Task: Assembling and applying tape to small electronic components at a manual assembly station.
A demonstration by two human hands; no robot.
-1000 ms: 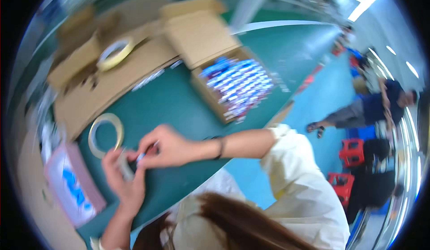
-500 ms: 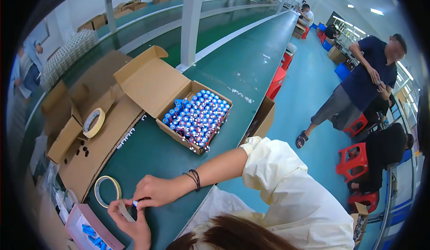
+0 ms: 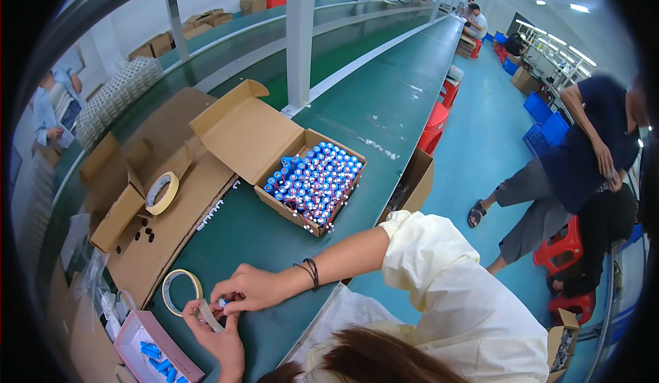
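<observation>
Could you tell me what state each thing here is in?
Cardboard box: lid open, packed with blue cylinders.
Pink box: open, loose blue cylinders inside.
Nearer tape roll: lying flat on the table.
Farther tape roll: tilted, beside a cardboard flap.
Pale strip: touching the left hand.
Small blue-and-white piece: pinched by the right hand.
Ceiling light: lit.

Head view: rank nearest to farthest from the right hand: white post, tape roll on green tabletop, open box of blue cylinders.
1. Tape roll, left of the right hand
2. Open box, ahead and right
3. White post, beyond the box
</observation>
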